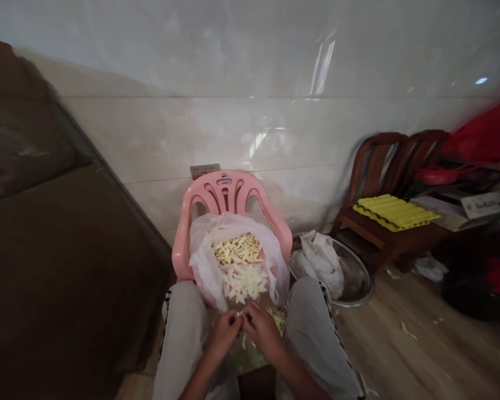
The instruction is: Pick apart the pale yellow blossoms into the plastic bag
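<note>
Between my legs, my left hand [225,329] and my right hand [260,326] meet fingertip to fingertip, both closed in a pinch. A small whitish piece, which looks like a white flower, shows at the fingertips; most of it is hidden. Just beyond, a translucent white plastic bag [204,244] lies spread open on a pink plastic chair [183,250]. White star-shaped flowers [245,282] are heaped in its near part, and thin yellowish pieces [238,248] are piled behind them. More pale pieces [278,318] lie beside my right hand, lower down, partly covered.
Right of the chair, a metal basin [364,286] on the floor holds a white bag [323,261]. Farther right, a yellow egg tray [394,211] rests on a wooden chair [370,228]. A dark brown panel [66,266] stands at left; a tiled wall [216,128] rises ahead.
</note>
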The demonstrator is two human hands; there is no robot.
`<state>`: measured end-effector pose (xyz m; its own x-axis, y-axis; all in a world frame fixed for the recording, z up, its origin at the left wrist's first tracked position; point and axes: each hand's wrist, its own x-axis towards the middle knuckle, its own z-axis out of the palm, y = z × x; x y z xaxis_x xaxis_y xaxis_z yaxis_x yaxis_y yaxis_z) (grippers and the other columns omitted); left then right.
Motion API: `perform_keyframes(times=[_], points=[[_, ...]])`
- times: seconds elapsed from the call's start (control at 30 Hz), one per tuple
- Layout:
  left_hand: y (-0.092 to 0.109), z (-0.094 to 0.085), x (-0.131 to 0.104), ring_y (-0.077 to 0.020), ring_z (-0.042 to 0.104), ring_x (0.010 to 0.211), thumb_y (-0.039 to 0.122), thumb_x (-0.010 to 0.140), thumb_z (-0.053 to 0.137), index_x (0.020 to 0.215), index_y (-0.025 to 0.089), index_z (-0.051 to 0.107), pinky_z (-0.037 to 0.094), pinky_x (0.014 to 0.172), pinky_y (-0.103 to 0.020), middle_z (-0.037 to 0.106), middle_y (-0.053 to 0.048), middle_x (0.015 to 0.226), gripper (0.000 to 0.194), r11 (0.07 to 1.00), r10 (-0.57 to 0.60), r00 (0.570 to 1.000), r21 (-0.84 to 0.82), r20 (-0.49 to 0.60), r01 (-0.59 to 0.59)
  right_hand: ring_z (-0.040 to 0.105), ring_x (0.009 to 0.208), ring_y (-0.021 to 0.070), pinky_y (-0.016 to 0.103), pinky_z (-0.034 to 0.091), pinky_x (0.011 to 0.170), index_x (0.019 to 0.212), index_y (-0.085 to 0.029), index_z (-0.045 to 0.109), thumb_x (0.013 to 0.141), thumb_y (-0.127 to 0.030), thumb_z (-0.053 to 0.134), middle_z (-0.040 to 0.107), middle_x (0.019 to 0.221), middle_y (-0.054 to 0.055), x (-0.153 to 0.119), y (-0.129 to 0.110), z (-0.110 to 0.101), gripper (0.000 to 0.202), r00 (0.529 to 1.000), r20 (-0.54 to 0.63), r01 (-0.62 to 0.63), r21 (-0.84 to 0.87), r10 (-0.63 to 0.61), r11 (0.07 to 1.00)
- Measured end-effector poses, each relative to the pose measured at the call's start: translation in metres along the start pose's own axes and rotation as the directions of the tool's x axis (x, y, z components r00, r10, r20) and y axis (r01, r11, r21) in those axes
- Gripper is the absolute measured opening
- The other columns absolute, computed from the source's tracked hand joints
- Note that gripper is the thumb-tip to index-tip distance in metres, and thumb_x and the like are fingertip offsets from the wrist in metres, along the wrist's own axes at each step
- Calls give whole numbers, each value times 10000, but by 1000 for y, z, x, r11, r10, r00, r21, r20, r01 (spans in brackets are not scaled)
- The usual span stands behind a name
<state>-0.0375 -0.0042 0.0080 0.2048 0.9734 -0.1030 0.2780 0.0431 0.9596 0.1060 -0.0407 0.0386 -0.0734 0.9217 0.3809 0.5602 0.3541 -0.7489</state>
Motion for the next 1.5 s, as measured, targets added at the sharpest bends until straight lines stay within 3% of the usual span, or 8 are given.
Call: perform_keyframes(times=[0.23, 0.4, 0.57, 0.8, 0.93, 1.17, 1.37, 1.5], points=[[-4, -5, 3, -166, 517, 518, 443, 754, 590, 554, 211, 554, 352, 552, -255, 545, 33, 504, 309, 998, 28, 999, 52, -19, -27, 563, 727, 168, 249, 413, 642, 779, -208, 561, 875, -176, 474, 577, 779, 19, 7, 1, -1, 133, 989, -116, -77, 131, 92, 988], [-4, -16, 0, -210, 582, 553, 333, 763, 591, 611, 212, 617, 341, 552, -268, 617, -13, 551, 196, 937, 49, 995, 348, -91, -14, 559, 715, 171, 255, 431, 646, 809, -205, 557, 919, -342, 454, 600, 773, 24, 12, 12, -21, 203, 895, -312, -250, 243, 319, 937], [7, -20, -16, -266, 673, 775, 181, 752, 607, 776, 199, 694, 437, 659, -306, 722, -77, 784, 92, 666, 164, 984, 728, 73, -165, 574, 694, 177, 264, 439, 645, 739, -200, 566, 902, -368, 477, 613, 722, 20, 11, 25, -34, 250, 898, -274, -308, 167, 344, 937], [53, -30, 13, -286, 570, 1210, 145, 897, 449, 1181, 153, 666, 342, 1095, -479, 677, -128, 1251, 358, 166, 521, 803, 888, 290, -429, 587, 925, 208, 318, 456, 833, 863, -207, 605, 927, -239, 472, 622, 915, 55, 24, 23, -29, 151, 957, -273, -147, -158, 100, 976], [63, -58, 47, -354, 548, 1241, 146, 880, 458, 1185, 120, 683, 177, 1146, -632, 733, -158, 1129, 381, 25, 466, 848, 954, 253, -298, 557, 1069, 227, 368, 450, 933, 1058, -199, 590, 916, -178, 450, 615, 1092, 91, 50, 44, -32, 200, 960, -279, -92, -244, 21, 965], [44, -90, 67, -345, 629, 1083, 122, 843, 520, 877, 117, 791, 185, 1156, -611, 773, -130, 816, 273, -273, 230, 939, 943, 256, -190, 565, 1108, 234, 398, 407, 1005, 1112, -193, 567, 928, -174, 433, 628, 1142, 100, 77, 86, -34, 228, 985, -158, -136, -434, 73, 891], [21, -84, 70, -334, 597, 1179, -10, 745, 481, 970, 107, 769, 217, 1187, -556, 770, -114, 970, 384, -202, 274, 945, 972, 177, -123, 613, 939, 260, 378, 430, 877, 957, -173, 590, 927, -183, 450, 668, 945, 111, 76, 99, -39, 144, 973, -109, -226, -648, 206, 727], [14, -77, 60, -351, 599, 1177, 23, 821, 443, 978, 58, 751, 206, 1182, -592, 757, -156, 936, 347, -145, 384, 919, 989, 82, -28, 603, 914, 249, 368, 426, 853, 940, -180, 592, 958, -170, 382, 665, 950, 110, 83, 101, -41, 211, 991, -102, -132, -645, 86, 753]])
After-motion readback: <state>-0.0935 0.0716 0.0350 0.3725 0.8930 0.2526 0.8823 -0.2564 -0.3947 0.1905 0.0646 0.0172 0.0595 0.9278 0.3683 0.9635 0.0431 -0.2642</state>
